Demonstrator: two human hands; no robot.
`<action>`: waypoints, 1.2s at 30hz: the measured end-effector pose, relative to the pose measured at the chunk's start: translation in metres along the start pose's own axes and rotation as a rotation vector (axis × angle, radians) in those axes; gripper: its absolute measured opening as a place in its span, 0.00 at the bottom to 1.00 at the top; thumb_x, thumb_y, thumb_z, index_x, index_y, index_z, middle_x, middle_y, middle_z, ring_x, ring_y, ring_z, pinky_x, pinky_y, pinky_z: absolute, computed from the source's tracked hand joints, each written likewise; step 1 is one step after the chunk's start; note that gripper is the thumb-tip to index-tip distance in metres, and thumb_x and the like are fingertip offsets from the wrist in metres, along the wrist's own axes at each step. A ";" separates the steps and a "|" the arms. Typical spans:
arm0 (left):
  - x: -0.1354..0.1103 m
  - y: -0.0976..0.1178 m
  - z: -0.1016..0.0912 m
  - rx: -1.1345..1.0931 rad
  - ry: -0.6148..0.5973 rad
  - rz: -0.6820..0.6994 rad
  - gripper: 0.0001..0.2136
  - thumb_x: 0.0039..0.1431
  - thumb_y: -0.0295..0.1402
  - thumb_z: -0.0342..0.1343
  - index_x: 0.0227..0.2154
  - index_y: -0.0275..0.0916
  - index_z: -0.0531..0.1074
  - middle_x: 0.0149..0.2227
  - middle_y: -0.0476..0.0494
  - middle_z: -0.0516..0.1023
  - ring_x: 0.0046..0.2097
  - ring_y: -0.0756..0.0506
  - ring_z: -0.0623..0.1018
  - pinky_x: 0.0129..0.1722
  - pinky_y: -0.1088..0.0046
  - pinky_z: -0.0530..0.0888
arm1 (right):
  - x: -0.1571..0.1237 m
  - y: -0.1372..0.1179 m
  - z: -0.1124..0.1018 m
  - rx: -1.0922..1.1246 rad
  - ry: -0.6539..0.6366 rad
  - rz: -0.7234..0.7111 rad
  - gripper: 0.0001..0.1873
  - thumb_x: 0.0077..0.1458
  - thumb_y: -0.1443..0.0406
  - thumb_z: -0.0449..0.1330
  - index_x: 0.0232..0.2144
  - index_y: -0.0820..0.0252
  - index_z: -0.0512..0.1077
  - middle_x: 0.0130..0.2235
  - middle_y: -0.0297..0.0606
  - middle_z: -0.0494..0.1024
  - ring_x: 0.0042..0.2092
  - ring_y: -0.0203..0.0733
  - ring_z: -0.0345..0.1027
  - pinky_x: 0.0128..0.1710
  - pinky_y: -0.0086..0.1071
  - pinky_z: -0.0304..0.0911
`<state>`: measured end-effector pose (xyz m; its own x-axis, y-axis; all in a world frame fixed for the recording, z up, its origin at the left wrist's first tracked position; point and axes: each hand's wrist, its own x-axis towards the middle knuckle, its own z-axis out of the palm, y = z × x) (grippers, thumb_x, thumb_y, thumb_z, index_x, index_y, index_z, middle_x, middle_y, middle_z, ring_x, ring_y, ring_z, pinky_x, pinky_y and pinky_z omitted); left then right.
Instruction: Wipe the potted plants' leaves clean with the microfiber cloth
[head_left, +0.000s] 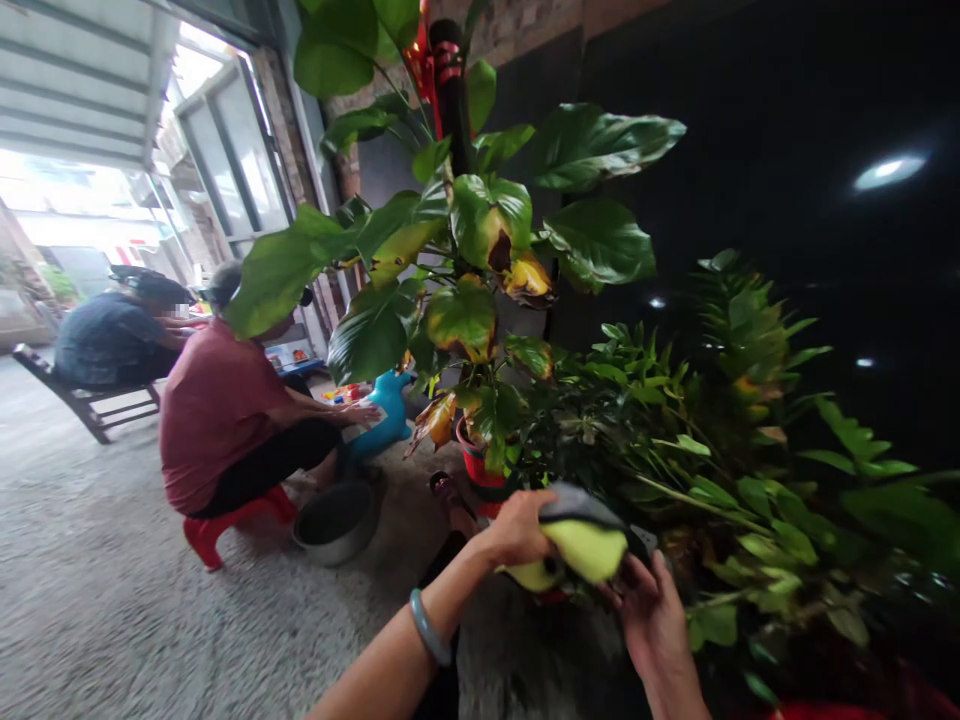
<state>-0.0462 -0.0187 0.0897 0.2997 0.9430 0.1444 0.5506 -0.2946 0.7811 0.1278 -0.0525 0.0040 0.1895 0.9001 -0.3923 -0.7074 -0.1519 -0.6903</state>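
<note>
My left hand (521, 528), with a pale blue-green bangle on its wrist, is closed on a folded grey and yellow-green cloth (592, 548). Just right of the cloth, my right hand (654, 615) has its palm turned up and its fingers half curled and apart; the fingertips are partly hidden and blurred. A small greyish piece (643, 540) shows above those fingers, too blurred to name. Leafy green plants (720, 490) stand close beyond both hands. A tall plant with large leaves (469, 315), some yellowed and brown, rises from a red pot (474, 462) in front of me.
On the left, a person in a red shirt (221, 420) sits on a red stool (206, 540) beside a dark basin (335, 520) and a blue toy animal (386, 415). Another person (112, 330) sits farther back on a wooden chair (90, 415). A dark wall (750, 150) stands behind the plants.
</note>
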 end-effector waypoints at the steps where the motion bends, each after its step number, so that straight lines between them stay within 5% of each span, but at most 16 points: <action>1: -0.006 0.001 0.004 0.003 -0.111 0.040 0.13 0.33 0.25 0.60 0.28 0.37 0.75 0.26 0.51 0.75 0.32 0.46 0.74 0.33 0.74 0.68 | 0.000 0.000 -0.001 -0.002 0.000 0.014 0.25 0.34 0.44 0.63 0.29 0.57 0.75 0.30 0.39 0.79 0.42 0.53 0.70 0.38 0.42 0.64; 3: -0.010 0.007 -0.002 -0.027 -0.158 0.073 0.14 0.34 0.24 0.58 0.30 0.37 0.76 0.27 0.51 0.76 0.32 0.47 0.74 0.32 0.75 0.68 | 0.001 -0.001 -0.004 0.003 -0.009 0.018 0.26 0.33 0.44 0.64 0.29 0.56 0.75 0.29 0.38 0.79 0.42 0.54 0.70 0.39 0.44 0.64; 4: -0.006 0.012 -0.010 -0.070 -0.084 0.082 0.16 0.34 0.23 0.57 0.32 0.37 0.76 0.28 0.51 0.76 0.33 0.47 0.74 0.33 0.76 0.69 | 0.002 -0.001 -0.005 0.002 -0.013 0.008 0.26 0.34 0.44 0.64 0.30 0.56 0.75 0.30 0.38 0.79 0.41 0.53 0.70 0.39 0.44 0.63; 8: 0.030 0.033 -0.054 -0.195 0.476 0.170 0.21 0.35 0.23 0.56 0.38 0.38 0.73 0.34 0.50 0.77 0.38 0.46 0.75 0.39 0.74 0.71 | 0.002 -0.002 -0.004 -0.005 0.022 -0.020 0.27 0.37 0.43 0.60 0.30 0.58 0.75 0.33 0.40 0.78 0.41 0.49 0.69 0.38 0.40 0.63; 11: 0.048 0.034 -0.058 -0.143 0.734 0.187 0.21 0.37 0.24 0.56 0.40 0.37 0.72 0.36 0.49 0.77 0.40 0.45 0.75 0.42 0.72 0.71 | 0.000 -0.001 0.001 0.003 0.025 0.002 0.26 0.38 0.44 0.60 0.30 0.59 0.76 0.33 0.40 0.78 0.40 0.46 0.69 0.37 0.38 0.63; 13: 0.045 0.025 -0.040 -0.088 0.665 0.120 0.22 0.36 0.22 0.56 0.40 0.38 0.73 0.37 0.48 0.78 0.41 0.45 0.75 0.43 0.71 0.71 | -0.001 0.000 0.004 0.002 0.018 -0.001 0.26 0.39 0.44 0.60 0.30 0.59 0.76 0.32 0.40 0.79 0.40 0.46 0.69 0.37 0.38 0.63; 18: 0.001 0.008 0.007 0.040 -0.117 0.157 0.19 0.35 0.21 0.56 0.35 0.40 0.76 0.34 0.49 0.80 0.37 0.45 0.77 0.38 0.74 0.70 | -0.001 -0.001 0.002 0.074 0.056 0.031 0.20 0.36 0.48 0.64 0.26 0.57 0.75 0.27 0.37 0.78 0.36 0.50 0.71 0.36 0.43 0.64; 20: -0.005 0.016 0.003 0.038 -0.242 0.246 0.19 0.36 0.21 0.55 0.35 0.39 0.77 0.34 0.49 0.79 0.38 0.45 0.77 0.37 0.76 0.70 | 0.000 -0.002 -0.001 0.114 0.099 0.051 0.17 0.36 0.50 0.65 0.25 0.56 0.74 0.24 0.36 0.77 0.36 0.52 0.71 0.37 0.45 0.65; 22: 0.003 0.030 -0.013 -0.032 -0.085 0.298 0.19 0.38 0.22 0.54 0.37 0.38 0.76 0.35 0.48 0.79 0.38 0.45 0.77 0.38 0.76 0.70 | 0.000 -0.003 -0.002 0.118 0.107 0.045 0.18 0.38 0.49 0.63 0.25 0.56 0.74 0.25 0.36 0.77 0.37 0.51 0.71 0.37 0.44 0.64; 25: 0.032 0.055 -0.038 -0.119 0.398 0.352 0.19 0.40 0.23 0.55 0.40 0.36 0.74 0.39 0.45 0.78 0.41 0.45 0.76 0.43 0.73 0.70 | -0.001 -0.005 -0.001 0.081 0.052 0.032 0.23 0.43 0.45 0.58 0.28 0.58 0.75 0.31 0.40 0.78 0.38 0.47 0.69 0.37 0.41 0.64; 28: 0.056 0.067 -0.036 -0.059 0.701 0.433 0.20 0.43 0.24 0.55 0.43 0.37 0.72 0.44 0.42 0.77 0.45 0.43 0.74 0.48 0.68 0.69 | -0.001 -0.004 0.001 0.054 0.017 0.018 0.27 0.42 0.43 0.58 0.31 0.59 0.75 0.34 0.41 0.78 0.41 0.47 0.69 0.39 0.40 0.63; 30: 0.058 0.061 -0.020 0.044 0.616 0.535 0.19 0.44 0.24 0.54 0.43 0.38 0.72 0.44 0.42 0.77 0.46 0.42 0.74 0.49 0.66 0.69 | 0.002 -0.001 0.000 0.058 0.009 0.001 0.29 0.40 0.41 0.58 0.31 0.59 0.75 0.35 0.41 0.78 0.42 0.48 0.68 0.39 0.41 0.63; 34: 0.036 0.031 0.013 0.339 -0.061 0.602 0.20 0.41 0.21 0.54 0.40 0.38 0.74 0.41 0.41 0.79 0.44 0.42 0.76 0.45 0.67 0.71 | 0.014 0.008 -0.010 0.095 0.013 -0.053 0.27 0.35 0.42 0.61 0.30 0.55 0.74 0.31 0.38 0.78 0.42 0.53 0.70 0.41 0.46 0.64; 36: 0.023 0.022 0.015 0.410 -0.263 0.531 0.20 0.40 0.21 0.55 0.40 0.38 0.74 0.40 0.41 0.79 0.43 0.41 0.77 0.43 0.68 0.72 | 0.021 0.011 -0.016 0.089 0.035 -0.052 0.25 0.33 0.43 0.64 0.28 0.54 0.74 0.29 0.37 0.78 0.40 0.55 0.71 0.40 0.48 0.64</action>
<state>-0.0155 -0.0057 0.1016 0.7574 0.6030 0.2503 0.5110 -0.7861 0.3477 0.1343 -0.0421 -0.0215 0.2501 0.8909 -0.3791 -0.7535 -0.0668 -0.6540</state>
